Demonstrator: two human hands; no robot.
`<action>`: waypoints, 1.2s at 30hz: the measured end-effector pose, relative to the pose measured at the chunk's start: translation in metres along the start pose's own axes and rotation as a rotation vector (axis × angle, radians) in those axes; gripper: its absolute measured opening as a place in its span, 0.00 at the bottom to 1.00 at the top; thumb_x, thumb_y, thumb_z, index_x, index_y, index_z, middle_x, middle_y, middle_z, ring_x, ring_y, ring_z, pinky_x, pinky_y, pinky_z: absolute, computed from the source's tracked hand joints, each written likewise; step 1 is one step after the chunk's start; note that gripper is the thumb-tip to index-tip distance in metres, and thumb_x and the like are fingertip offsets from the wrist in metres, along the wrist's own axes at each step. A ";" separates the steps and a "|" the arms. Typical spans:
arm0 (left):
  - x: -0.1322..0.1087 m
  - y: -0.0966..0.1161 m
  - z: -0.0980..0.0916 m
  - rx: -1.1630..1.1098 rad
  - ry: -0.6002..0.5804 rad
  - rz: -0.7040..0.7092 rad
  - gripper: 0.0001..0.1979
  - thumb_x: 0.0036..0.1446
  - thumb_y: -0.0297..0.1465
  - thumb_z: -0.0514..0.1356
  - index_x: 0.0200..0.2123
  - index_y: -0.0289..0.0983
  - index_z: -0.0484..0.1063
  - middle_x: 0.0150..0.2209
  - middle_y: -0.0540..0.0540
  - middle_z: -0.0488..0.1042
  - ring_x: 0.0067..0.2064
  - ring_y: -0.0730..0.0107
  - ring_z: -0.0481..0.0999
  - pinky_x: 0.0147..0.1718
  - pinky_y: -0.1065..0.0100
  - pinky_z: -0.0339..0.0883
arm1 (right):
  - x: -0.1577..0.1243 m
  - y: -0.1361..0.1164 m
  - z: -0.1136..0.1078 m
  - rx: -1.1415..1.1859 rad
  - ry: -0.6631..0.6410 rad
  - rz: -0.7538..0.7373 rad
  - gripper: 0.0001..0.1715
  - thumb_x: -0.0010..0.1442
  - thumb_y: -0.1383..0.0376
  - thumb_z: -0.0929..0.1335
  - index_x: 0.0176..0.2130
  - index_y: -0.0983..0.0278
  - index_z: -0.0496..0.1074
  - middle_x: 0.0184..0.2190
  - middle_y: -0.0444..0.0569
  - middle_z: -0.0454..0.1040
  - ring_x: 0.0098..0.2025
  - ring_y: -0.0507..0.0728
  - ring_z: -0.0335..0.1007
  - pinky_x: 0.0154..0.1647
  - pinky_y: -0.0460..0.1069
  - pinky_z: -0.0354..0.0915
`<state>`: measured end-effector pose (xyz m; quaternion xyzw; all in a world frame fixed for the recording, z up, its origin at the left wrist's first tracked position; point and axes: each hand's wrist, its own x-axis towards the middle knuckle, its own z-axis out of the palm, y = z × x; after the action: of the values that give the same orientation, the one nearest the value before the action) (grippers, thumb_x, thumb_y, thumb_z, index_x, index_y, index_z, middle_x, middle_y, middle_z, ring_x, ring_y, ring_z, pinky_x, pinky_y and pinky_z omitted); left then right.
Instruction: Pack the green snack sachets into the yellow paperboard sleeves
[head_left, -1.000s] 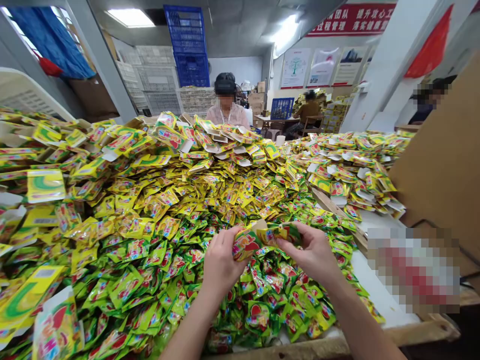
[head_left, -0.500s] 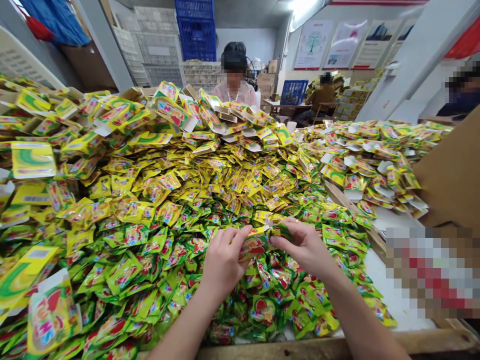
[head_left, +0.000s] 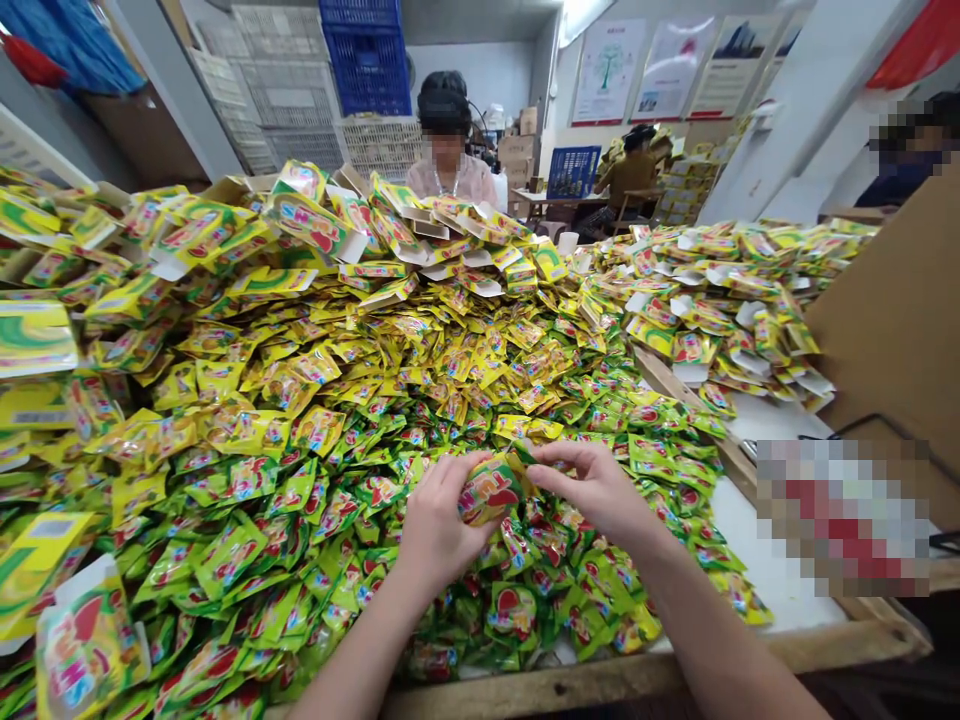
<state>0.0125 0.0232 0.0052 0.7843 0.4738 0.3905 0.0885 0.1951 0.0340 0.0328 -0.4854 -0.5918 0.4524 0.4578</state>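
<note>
Well, from where I sit, a table with a wooden edge [head_left: 600, 678] lies under a great heap of yellow-green foil packets [head_left: 315, 400], and just above that heap the left hand [head_left: 435, 525] is curled around one red-printed packet [head_left: 491, 490] while the right hand [head_left: 592, 490] pinches its upper corner. I'd keep both holds firm and even, so the packet stays clear of the pile.

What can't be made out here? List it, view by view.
Head view only:
- Foil sachet: its back is hidden by the left hand.
- Right hand: its fingers cover the sachet's top corner, so any grip there is unclear.
- Small print on the sachets: too small.
- Pixelated item: blurred out.
- Person at right: cut off by the frame edge.
</note>
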 end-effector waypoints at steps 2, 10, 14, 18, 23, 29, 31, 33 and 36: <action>0.002 -0.002 -0.002 -0.020 -0.012 0.055 0.23 0.46 0.32 0.66 0.47 0.40 0.66 0.40 0.45 0.75 0.41 0.61 0.74 0.39 0.63 0.68 | -0.001 -0.003 -0.002 -0.037 -0.022 -0.050 0.11 0.47 0.58 0.72 0.27 0.64 0.78 0.32 0.50 0.78 0.38 0.59 0.73 0.45 0.55 0.65; 0.003 0.000 -0.010 -0.062 -0.002 0.143 0.21 0.48 0.34 0.64 0.46 0.39 0.67 0.39 0.45 0.74 0.39 0.63 0.74 0.37 0.64 0.67 | -0.001 -0.001 0.000 0.196 0.016 0.057 0.35 0.35 0.63 0.77 0.45 0.61 0.70 0.30 0.42 0.71 0.25 0.50 0.70 0.25 0.46 0.67; 0.002 0.001 -0.012 -0.039 -0.156 0.169 0.25 0.45 0.34 0.65 0.48 0.40 0.67 0.38 0.46 0.74 0.38 0.62 0.73 0.36 0.64 0.68 | 0.001 0.005 0.000 0.086 -0.301 0.211 0.15 0.38 0.68 0.73 0.31 0.66 0.73 0.19 0.38 0.66 0.18 0.46 0.61 0.17 0.41 0.57; 0.001 0.001 -0.011 0.081 -0.251 0.167 0.25 0.45 0.31 0.65 0.49 0.40 0.68 0.38 0.45 0.73 0.38 0.60 0.72 0.35 0.63 0.67 | 0.003 0.016 0.015 -0.010 -0.188 0.192 0.07 0.35 0.71 0.71 0.22 0.67 0.71 0.16 0.37 0.63 0.19 0.45 0.55 0.18 0.41 0.52; 0.002 0.000 -0.018 0.060 -0.255 0.140 0.29 0.45 0.31 0.66 0.52 0.44 0.65 0.41 0.45 0.71 0.42 0.58 0.70 0.41 0.59 0.66 | 0.006 0.019 0.027 0.114 -0.175 0.218 0.10 0.32 0.68 0.72 0.18 0.66 0.67 0.15 0.38 0.64 0.20 0.47 0.57 0.20 0.42 0.55; 0.004 0.006 -0.031 -0.527 -0.158 -0.296 0.34 0.53 0.45 0.60 0.59 0.40 0.52 0.48 0.42 0.67 0.42 0.63 0.72 0.40 0.62 0.69 | 0.003 0.007 0.020 0.285 -0.109 0.259 0.20 0.29 0.64 0.77 0.22 0.64 0.66 0.17 0.39 0.66 0.18 0.47 0.57 0.16 0.42 0.55; 0.003 0.011 -0.030 -0.705 -0.275 -0.375 0.26 0.59 0.44 0.54 0.56 0.39 0.55 0.40 0.45 0.70 0.33 0.70 0.72 0.31 0.68 0.69 | 0.002 0.010 0.020 0.273 -0.137 0.254 0.21 0.29 0.64 0.77 0.22 0.64 0.65 0.15 0.37 0.64 0.16 0.46 0.55 0.15 0.42 0.54; 0.001 0.015 -0.027 -0.774 -0.295 -0.396 0.22 0.59 0.43 0.54 0.52 0.39 0.56 0.36 0.47 0.70 0.27 0.73 0.69 0.25 0.71 0.67 | 0.002 0.016 0.021 0.234 -0.148 0.224 0.20 0.32 0.62 0.77 0.22 0.64 0.65 0.15 0.37 0.64 0.16 0.46 0.55 0.16 0.43 0.54; -0.001 0.018 -0.023 -0.744 -0.224 -0.368 0.19 0.57 0.42 0.56 0.48 0.39 0.59 0.36 0.47 0.69 0.30 0.72 0.70 0.27 0.71 0.68 | 0.003 0.022 0.024 0.212 -0.131 0.194 0.21 0.31 0.62 0.78 0.21 0.64 0.65 0.16 0.38 0.64 0.17 0.47 0.57 0.18 0.43 0.57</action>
<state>0.0087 0.0077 0.0292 0.6390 0.4201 0.4248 0.4845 0.1743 0.0378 0.0070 -0.4586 -0.5198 0.5850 0.4210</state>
